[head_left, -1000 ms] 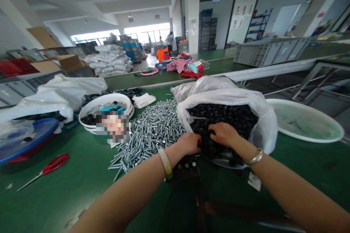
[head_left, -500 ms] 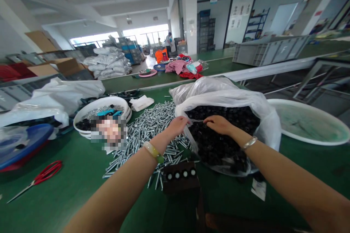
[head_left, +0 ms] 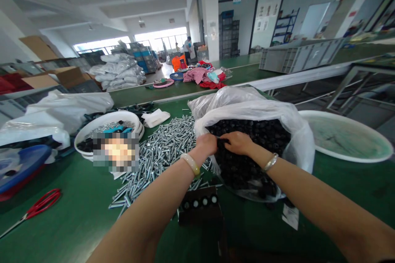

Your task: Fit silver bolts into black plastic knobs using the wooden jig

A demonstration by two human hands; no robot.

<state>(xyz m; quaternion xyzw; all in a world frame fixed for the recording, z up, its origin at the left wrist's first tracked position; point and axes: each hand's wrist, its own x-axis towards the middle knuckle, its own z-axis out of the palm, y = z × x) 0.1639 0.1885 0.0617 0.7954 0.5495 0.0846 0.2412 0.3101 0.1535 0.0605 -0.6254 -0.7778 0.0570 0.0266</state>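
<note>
My left hand is closed at the left rim of a clear plastic bag, its fingertips mostly hidden. My right hand reaches over the bag's opening, fingers pinched together near a dark piece among the small black plastic parts. The two hands nearly meet; what the left one holds cannot be made out. Left of the bag spreads a heap of silver screws. Below my hands stands a dark block with several round, pale-centred black pieces in a row along its top.
Red-handled scissors lie at the left, near a blue basin. A white tub holds metal pieces and a blue tool. To the right rests a wide white tray. A grey crate sits behind on another table.
My left hand has moved slightly right and down, closer to my right hand. The right hand has shifted a little left. The camera view has turned slightly.
</note>
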